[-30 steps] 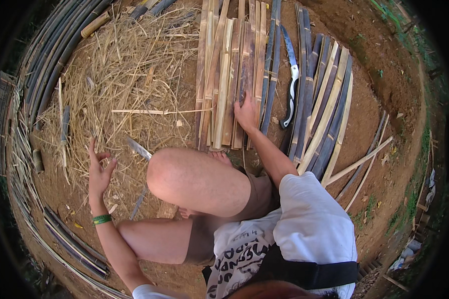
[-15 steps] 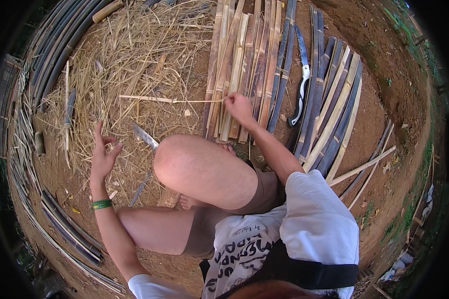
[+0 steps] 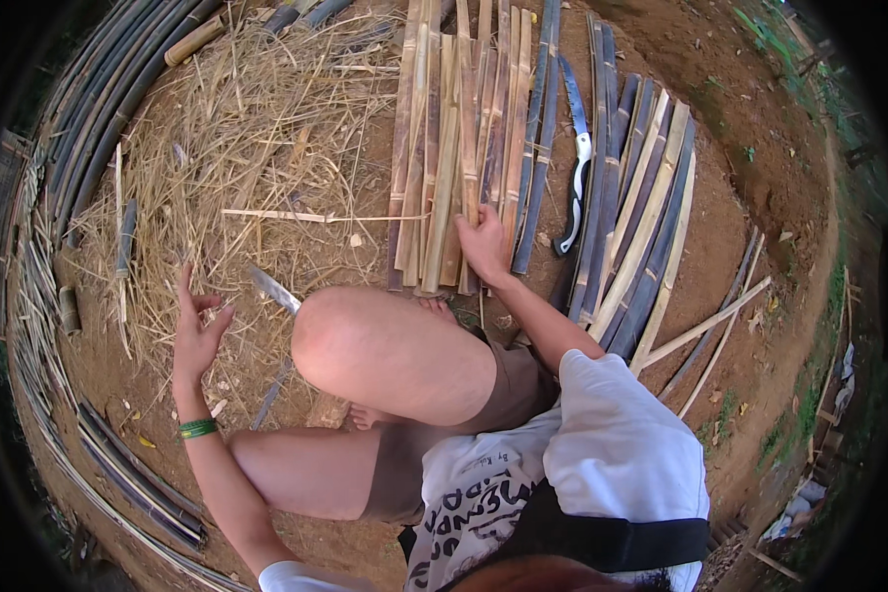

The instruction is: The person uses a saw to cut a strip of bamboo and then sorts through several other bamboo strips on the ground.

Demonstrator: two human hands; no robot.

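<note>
Clock positions are read from the centre of the head view, with 12 at the upper edge. The right hand point(image 3: 481, 247) is located at 1 o'clock, its fingers closed in a pinch on the near end of a brown bamboo slat point(image 3: 467, 118), the thumb on the 9 o'clock side of that slat. The gripped slat extends from the hand toward 12 o'clock, on top of a row of bamboo slats point(image 3: 447, 168) arranged side by side. The left hand point(image 3: 199, 340) is located at 9 o'clock, empty, its fingers spread and released, above the ground beside the raised knee point(image 3: 331, 340). A green band point(image 3: 197, 427) encircles the left wrist. A metal blade point(image 3: 274, 289) projects from behind the knee at 9 o'clock; its other end is hidden. At 10 o'clock, a thin pale strip point(image 3: 286, 216) lies across straw-like shavings point(image 3: 257, 128), its narrow end reaching over the slat row, near the right hand. A saw point(image 3: 576, 178) with a white-and-black handle lies between 1 and 2 o'clock, alongside a group of dark and pale slats point(image 3: 646, 217) at 2 o'clock. Long dark poles point(image 3: 118, 118) curve along the rim at 10 o'clock
</note>
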